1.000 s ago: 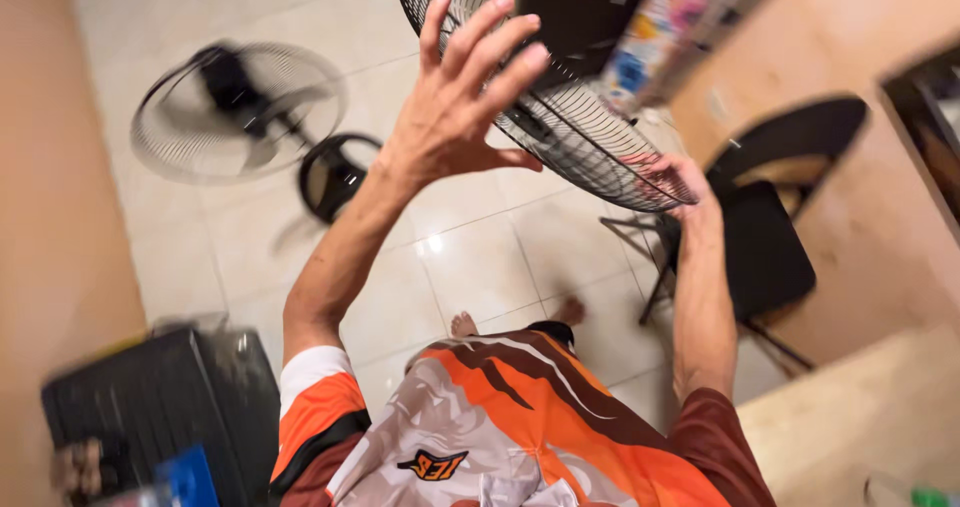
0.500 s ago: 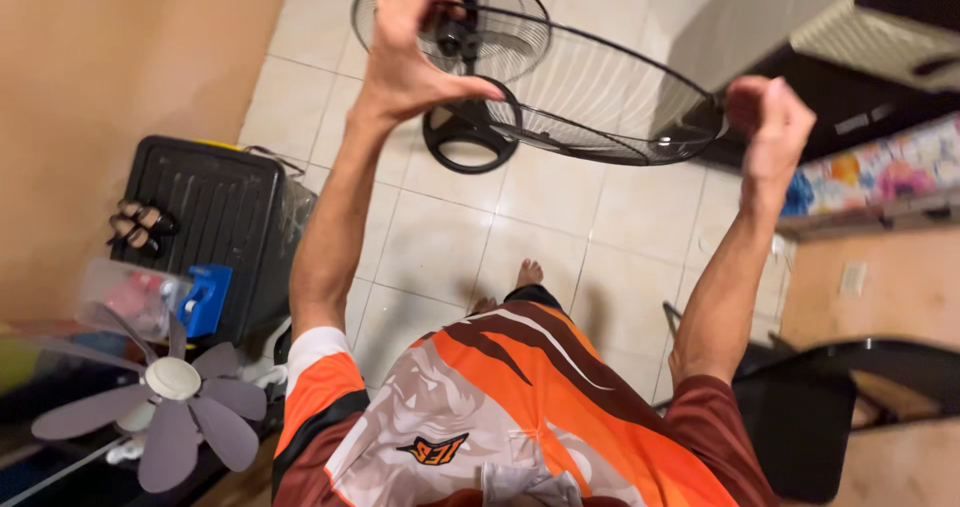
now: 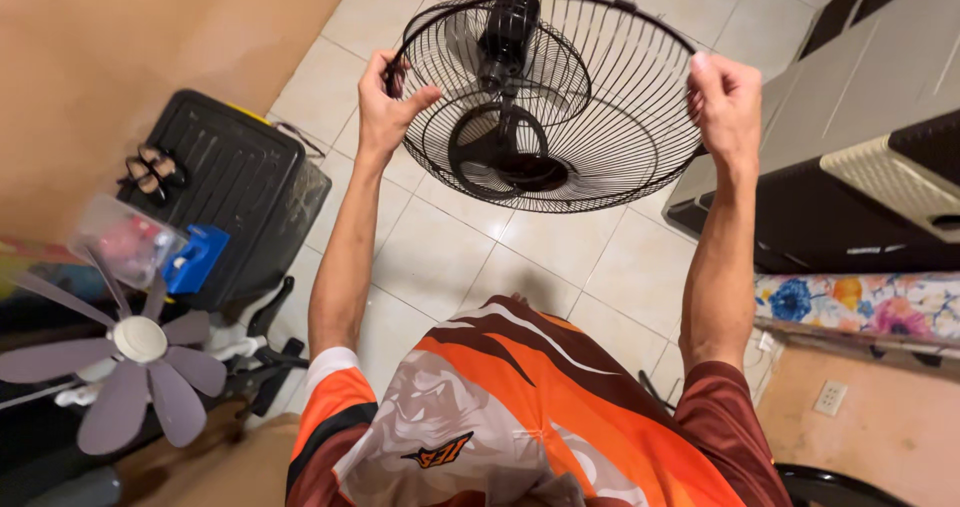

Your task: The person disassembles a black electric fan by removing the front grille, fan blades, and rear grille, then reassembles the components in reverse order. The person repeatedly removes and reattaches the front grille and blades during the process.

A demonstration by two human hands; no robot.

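Note:
I hold a round black wire fan guard [image 3: 600, 142] in front of me with both arms raised. My left hand [image 3: 388, 102] grips its rim on the left side. My right hand [image 3: 727, 102] is closed on the rim at the right side. Through the wires I see a black fan on the tiled floor, with its motor housing [image 3: 507, 29] and round base [image 3: 500, 152]. My orange, white and brown shirt [image 3: 520, 417] fills the bottom of the view.
A black case [image 3: 235, 192] lies on the floor at the left, with a blue object [image 3: 195, 259] and a clear plastic tub [image 3: 125, 239] near it. A grey-purple fan blade set [image 3: 135, 352] sits at lower left. Dark cabinets [image 3: 860, 157] stand at the right.
The view has swung from one side of the room to the other. My left hand went from spread open against the guard to gripping its rim; the guard now faces me squarely, over the floor fan.

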